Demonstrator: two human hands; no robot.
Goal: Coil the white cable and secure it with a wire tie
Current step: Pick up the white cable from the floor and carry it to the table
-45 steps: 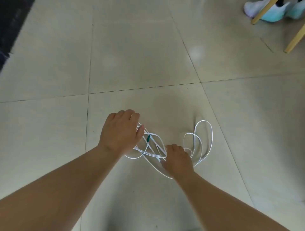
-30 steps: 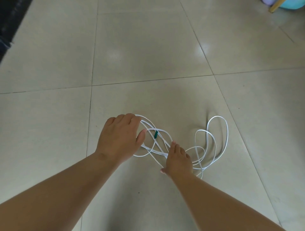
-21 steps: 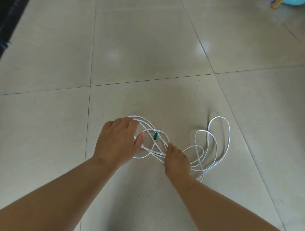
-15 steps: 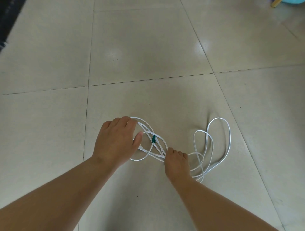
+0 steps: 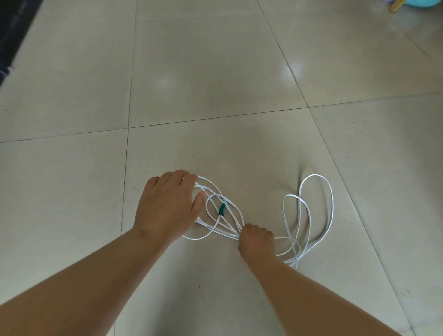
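Head view: one camera looks down at two bare forearms over a pale tiled floor (image 5: pixel 215 72).
Landmark: one green wire tie (image 5: pixel 222 209), wrapped on a strand and lying on the floor between the two hands.
White cable (image 5: pixel 232 232): one, lying on the floor in two bunches of loops. One bunch surrounds the tie, and the other, three loops, spreads to the right of it. The strands narrow to a bundle just right of and below the tie.
Left hand (image 5: pixel 165 208): one, just left of the tie. The fingers are close together and curled down over the far end of the loops. The thumb points toward the tie without touching it.
Right hand (image 5: pixel 256 244): one, right of and below the tie. The fingers are curled, gripping the narrowed bundle. Whether the fingertips pinch cannot be told.
Turquoise object (image 5: pixel 417 2): one, far beyond the tie at the top right edge, beside one wooden leg (image 5: pixel 395 6).
Dark strip (image 5: pixel 12 28): one, far left of the tie.
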